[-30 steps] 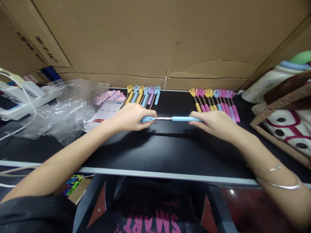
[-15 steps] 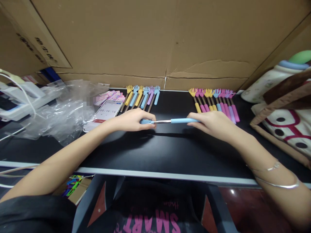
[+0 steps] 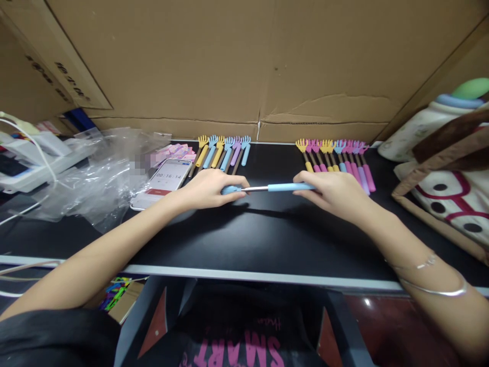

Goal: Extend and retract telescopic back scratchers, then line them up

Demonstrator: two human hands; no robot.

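A blue back scratcher [image 3: 280,187] with a metal rod is stretched level between my two hands, just above the black desk. My left hand [image 3: 214,187] is closed around its blue claw end, which the fingers partly hide. Its blue handle is pinched by my right hand [image 3: 328,192]. Behind my left hand lies a row of back scratchers [image 3: 221,152] in yellow, blue and purple. Another row of back scratchers [image 3: 344,158], in yellow, pink, blue and purple, lies behind my right hand, which covers some of the handles.
A phone [image 3: 165,178] showing a timer lies at left, beside crumpled clear plastic bags [image 3: 103,178] and pink packets [image 3: 178,151]. A white power strip [image 3: 42,158] with cables is farther left. At right are a bottle [image 3: 424,127] and a fabric bag [image 3: 451,199]. Cardboard [image 3: 244,66] walls the back.
My left hand's fingers have shifted slightly, with the thumb and index reaching a little farther along the rod. The back scratcher stays held between both hands.
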